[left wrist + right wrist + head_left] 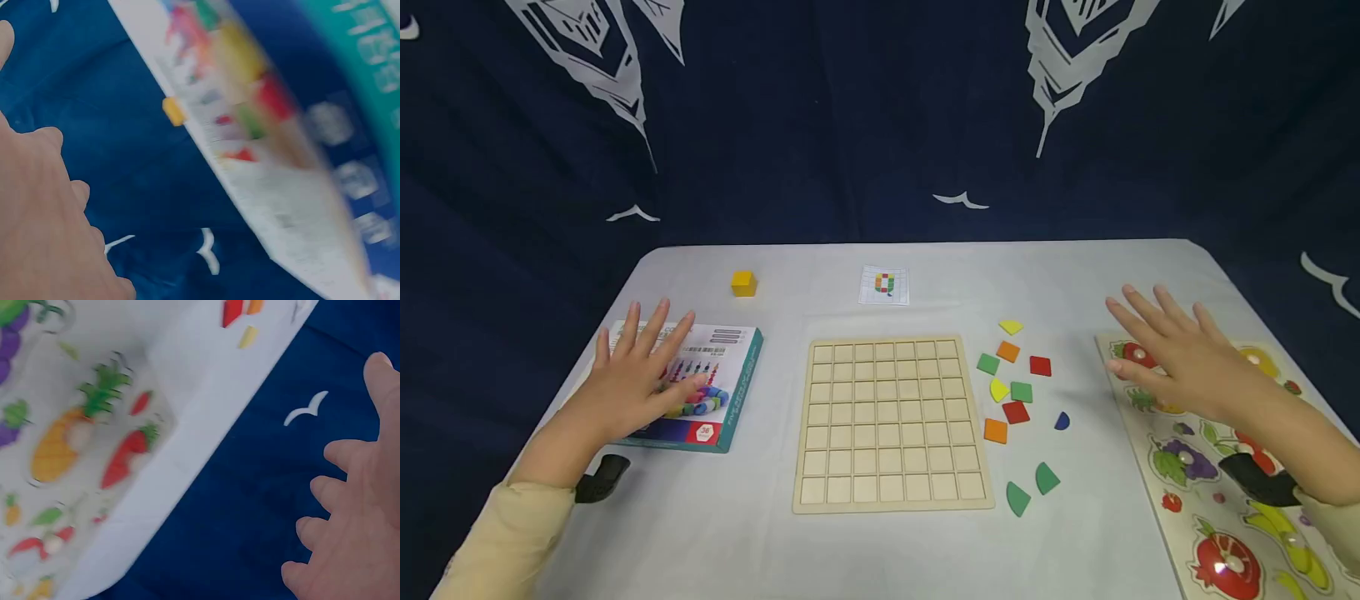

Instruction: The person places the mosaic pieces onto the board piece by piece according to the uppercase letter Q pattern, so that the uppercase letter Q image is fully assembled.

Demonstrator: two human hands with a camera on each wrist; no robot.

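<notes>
The wooden grid [887, 412] lies bare, loose tiles [1017, 412] at its three o'clock. Farther out, left hand [634, 379] at nine and right hand [1187, 367] at three spread empty, fingers apart. A printed card [883, 285] sits at twelve. Picking-up seems unstarted; next likely needs a fingertip pinch.

Has dark navy with white bird shapes on the far curtain [850, 125], plain white on the table [715, 525], solid yellow on the far block [744, 284]. Shows pale wood in a square grid on the board [889, 412], with red, orange, yellow, green and blue among the pieces [1022, 392] to the right. Has teal edges and multicoloured print on the left box [722, 367], red, purple and yellow fruit pictures on the right puzzle [1197, 510].
</notes>
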